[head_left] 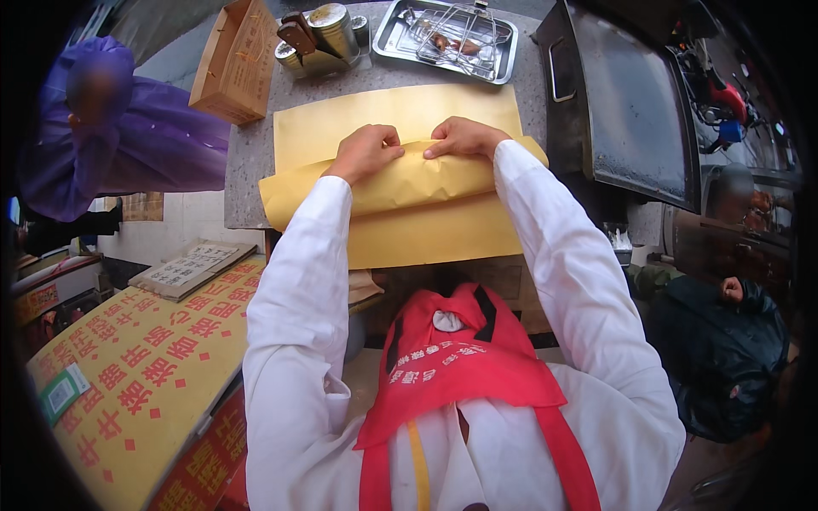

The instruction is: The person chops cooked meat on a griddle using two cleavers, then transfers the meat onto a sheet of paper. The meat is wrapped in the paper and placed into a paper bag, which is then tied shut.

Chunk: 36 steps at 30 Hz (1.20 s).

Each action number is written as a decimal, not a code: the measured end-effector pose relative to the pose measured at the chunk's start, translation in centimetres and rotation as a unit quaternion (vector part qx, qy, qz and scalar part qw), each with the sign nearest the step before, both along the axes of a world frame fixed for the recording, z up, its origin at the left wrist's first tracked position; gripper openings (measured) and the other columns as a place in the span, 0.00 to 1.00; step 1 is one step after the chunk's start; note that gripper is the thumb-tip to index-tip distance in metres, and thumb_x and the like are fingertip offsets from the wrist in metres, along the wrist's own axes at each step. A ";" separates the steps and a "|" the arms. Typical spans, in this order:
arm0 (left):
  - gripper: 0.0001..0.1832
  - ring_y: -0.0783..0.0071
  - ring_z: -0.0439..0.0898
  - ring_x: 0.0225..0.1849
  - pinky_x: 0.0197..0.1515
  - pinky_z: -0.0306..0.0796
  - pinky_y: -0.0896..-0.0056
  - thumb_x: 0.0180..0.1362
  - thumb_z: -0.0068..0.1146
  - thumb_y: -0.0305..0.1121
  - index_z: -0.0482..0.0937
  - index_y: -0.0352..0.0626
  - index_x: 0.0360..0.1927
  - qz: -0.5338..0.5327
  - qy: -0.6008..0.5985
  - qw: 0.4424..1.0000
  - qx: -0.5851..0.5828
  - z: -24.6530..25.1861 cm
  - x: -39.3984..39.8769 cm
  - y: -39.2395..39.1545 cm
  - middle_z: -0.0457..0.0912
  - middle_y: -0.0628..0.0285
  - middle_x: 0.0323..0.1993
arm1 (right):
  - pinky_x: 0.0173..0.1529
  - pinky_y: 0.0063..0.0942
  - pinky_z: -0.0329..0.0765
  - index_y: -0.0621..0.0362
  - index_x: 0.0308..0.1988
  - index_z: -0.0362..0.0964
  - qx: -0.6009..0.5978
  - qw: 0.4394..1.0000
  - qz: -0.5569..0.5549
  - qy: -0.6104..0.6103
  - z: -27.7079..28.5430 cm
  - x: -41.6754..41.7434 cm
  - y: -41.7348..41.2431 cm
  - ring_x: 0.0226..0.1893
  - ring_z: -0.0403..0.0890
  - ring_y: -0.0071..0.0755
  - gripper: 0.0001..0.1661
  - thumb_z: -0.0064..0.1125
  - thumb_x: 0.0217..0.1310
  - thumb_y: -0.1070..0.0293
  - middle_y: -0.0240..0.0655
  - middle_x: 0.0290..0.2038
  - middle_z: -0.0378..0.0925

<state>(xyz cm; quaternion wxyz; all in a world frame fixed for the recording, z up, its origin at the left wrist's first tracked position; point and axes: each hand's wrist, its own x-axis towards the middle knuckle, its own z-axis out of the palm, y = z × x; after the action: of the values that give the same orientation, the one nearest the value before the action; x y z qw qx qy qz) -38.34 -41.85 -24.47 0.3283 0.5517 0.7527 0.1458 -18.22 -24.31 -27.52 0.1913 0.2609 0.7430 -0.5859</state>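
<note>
A large sheet of yellow wrapping paper (441, 236) lies across the counter, its near edge hanging past the counter's edge towards me. Across its middle runs a folded, rolled-over band of the same paper, creased at the centre. My left hand (365, 153) pinches the top of this fold with thumb and fingers. Close by on the right, my right hand (465, 138) grips the same fold, its thumb pressed on the paper. A small gap separates the two hands. Whatever the fold may enclose is hidden.
Beyond the paper on the grey counter (249, 191) are a metal tray (441, 70) with a wire rack and food pieces, several tins (333, 29) and a paper bag (233, 61). A glass-topped case (632, 108) stands right. People stand on both sides; a lettered signboard (147, 358) is left.
</note>
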 end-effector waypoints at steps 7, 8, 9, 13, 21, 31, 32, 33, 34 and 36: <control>0.11 0.66 0.88 0.41 0.46 0.79 0.63 0.63 0.72 0.41 0.89 0.44 0.40 0.025 -0.025 0.999 -0.007 -0.5 -0.3 0.6 0.91 0.61 0.37 | 0.41 0.32 0.76 0.56 0.37 0.84 0.108 0.992 -0.048 0.049 -0.3 -0.2 -0.3 0.35 0.80 0.27 0.22 0.83 0.59 0.51 0.28 0.32 0.83; 0.11 0.67 0.87 0.40 0.45 0.79 0.63 0.63 0.73 0.41 0.90 0.44 0.39 0.028 -0.034 0.999 -0.007 -0.6 -0.3 0.7 0.91 0.61 0.36 | 0.47 0.35 0.77 0.56 0.41 0.84 0.227 0.970 -0.048 0.076 -0.4 0.1 -0.6 0.42 0.81 0.30 0.23 0.83 0.59 0.51 0.30 0.38 0.85; 0.11 0.67 0.87 0.39 0.45 0.78 0.64 0.63 0.73 0.40 0.90 0.44 0.39 0.036 -0.044 0.998 -0.009 -0.8 -0.5 0.3 0.91 0.61 0.35 | 0.53 0.38 0.77 0.56 0.44 0.84 0.340 0.934 -0.042 0.102 0.8 0.3 -2.0 0.49 0.82 0.34 0.24 0.83 0.58 0.51 0.32 0.43 0.86; 0.11 0.68 0.87 0.37 0.44 0.78 0.64 0.63 0.73 0.40 0.90 0.42 0.38 0.032 -0.063 0.997 0.024 -1.2 -0.6 0.4 0.91 0.61 0.34 | 0.76 0.50 0.66 0.54 0.63 0.80 0.499 0.826 -0.039 0.258 -0.1 1.0 -9.0 0.72 0.74 0.46 0.36 0.76 0.64 0.45 0.39 0.67 0.80; 0.09 0.63 0.89 0.52 0.61 0.78 0.60 0.68 0.68 0.36 0.91 0.44 0.46 0.046 0.159 0.964 0.208 -0.1 1.4 -2.8 0.93 0.60 0.45 | 0.83 0.65 0.50 0.54 0.74 0.70 0.553 0.810 -0.064 0.184 -3.6 -0.6 -13.8 0.78 0.69 0.45 0.46 0.59 0.72 0.32 0.40 0.73 0.74; 0.31 0.59 0.60 0.86 0.87 0.41 0.39 0.80 0.49 0.47 0.69 0.50 0.82 0.120 0.209 0.950 0.200 -7.7 -1.4 -13.9 0.68 0.59 0.83 | 0.83 0.65 0.51 0.52 0.75 0.69 0.577 0.799 -0.058 0.160 -3.7 -1.7 -13.8 0.79 0.68 0.45 0.46 0.59 0.72 0.32 0.39 0.75 0.74; 0.31 0.59 0.60 0.86 0.87 0.41 0.39 0.80 0.48 0.47 0.69 0.50 0.82 0.126 0.194 0.953 0.197 -8.2 -1.6 -13.9 0.67 0.59 0.84 | 0.83 0.65 0.51 0.52 0.75 0.69 0.577 0.799 -0.056 0.161 -3.7 -1.7 -13.7 0.79 0.68 0.45 0.46 0.59 0.72 0.33 0.39 0.74 0.74; 0.31 0.59 0.59 0.86 0.87 0.41 0.40 0.80 0.47 0.47 0.69 0.50 0.82 0.132 0.178 0.956 0.192 -8.6 -1.5 -13.9 0.67 0.59 0.84 | 0.83 0.65 0.51 0.52 0.75 0.69 0.574 0.801 -0.054 0.159 -3.6 -1.6 -13.8 0.79 0.68 0.45 0.46 0.59 0.72 0.33 0.39 0.74 0.74; 0.31 0.59 0.59 0.86 0.87 0.41 0.40 0.80 0.47 0.46 0.68 0.50 0.83 0.138 0.161 0.959 0.187 -8.9 -1.4 -13.9 0.67 0.59 0.84 | 0.83 0.65 0.51 0.52 0.75 0.69 0.572 0.803 -0.053 0.158 -3.7 -1.5 -13.9 0.79 0.68 0.44 0.46 0.59 0.72 0.33 0.39 0.74 0.74; 0.31 0.59 0.59 0.86 0.88 0.42 0.42 0.81 0.45 0.46 0.68 0.50 0.83 0.146 0.162 0.957 0.192 -9.4 -1.4 -13.7 0.66 0.59 0.84 | 0.82 0.65 0.51 0.52 0.75 0.69 0.573 0.804 -0.054 0.151 -4.0 -1.5 -13.9 0.79 0.68 0.45 0.46 0.59 0.72 0.33 0.39 0.74 0.74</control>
<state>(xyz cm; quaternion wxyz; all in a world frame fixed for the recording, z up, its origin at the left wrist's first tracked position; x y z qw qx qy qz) -39.72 -55.58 -33.84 0.0652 0.5050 0.8257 0.2429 -19.68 -38.17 -31.55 -0.1397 0.2714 0.9475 -0.0951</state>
